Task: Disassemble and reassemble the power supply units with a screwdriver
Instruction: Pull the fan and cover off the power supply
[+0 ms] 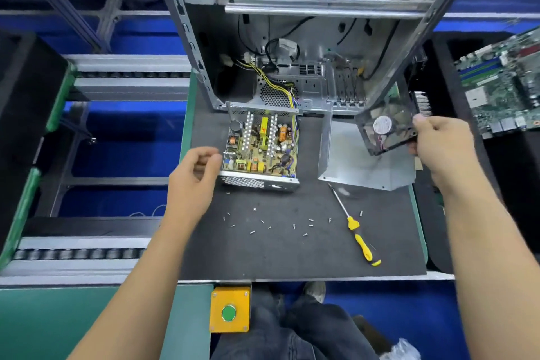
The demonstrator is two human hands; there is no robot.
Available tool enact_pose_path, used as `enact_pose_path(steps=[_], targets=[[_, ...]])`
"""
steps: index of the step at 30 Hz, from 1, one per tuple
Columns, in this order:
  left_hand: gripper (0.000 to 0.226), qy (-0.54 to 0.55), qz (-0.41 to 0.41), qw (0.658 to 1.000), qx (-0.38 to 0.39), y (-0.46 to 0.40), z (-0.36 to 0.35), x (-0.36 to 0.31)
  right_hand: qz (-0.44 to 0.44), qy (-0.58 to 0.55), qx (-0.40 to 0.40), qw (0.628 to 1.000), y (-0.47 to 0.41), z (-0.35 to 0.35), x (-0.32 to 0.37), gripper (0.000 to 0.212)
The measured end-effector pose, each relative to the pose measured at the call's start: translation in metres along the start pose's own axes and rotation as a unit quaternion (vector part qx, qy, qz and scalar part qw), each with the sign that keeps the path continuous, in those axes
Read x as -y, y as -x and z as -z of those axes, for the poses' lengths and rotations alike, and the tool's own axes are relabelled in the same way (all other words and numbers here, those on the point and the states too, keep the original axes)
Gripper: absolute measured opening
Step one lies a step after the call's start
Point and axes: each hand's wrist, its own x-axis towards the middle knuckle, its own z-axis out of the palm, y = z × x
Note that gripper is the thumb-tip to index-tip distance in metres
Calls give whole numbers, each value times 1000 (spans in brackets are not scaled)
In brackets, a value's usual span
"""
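two hands at work in the head view: right hand (435, 140) pinching the smoky clear fan (385, 130) by its edge above the removed metal cover (365, 164), left hand (198, 166) loosely curled, holding nothing, beside the opened power supply unit (260, 149) on the table (292, 248). probably mid-disassembly, fan just lifted out; next likely setting it down, screwdriver (355, 228) and loose screws (292, 223) near. no legible writing, fan label too blurred.

fan hub sticker (382, 125): round and pale, right of centre in the frame; its print is too blurred to read
power supply board (261, 145): centre of the frame; a red mark on a yellow part, not legible
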Motion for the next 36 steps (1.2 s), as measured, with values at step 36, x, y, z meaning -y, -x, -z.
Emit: enact_pose_path(steps=[36], targets=[[12,251,196,931,179,92,-113,-16,139,-70,202,967,141,-68,-45,24]])
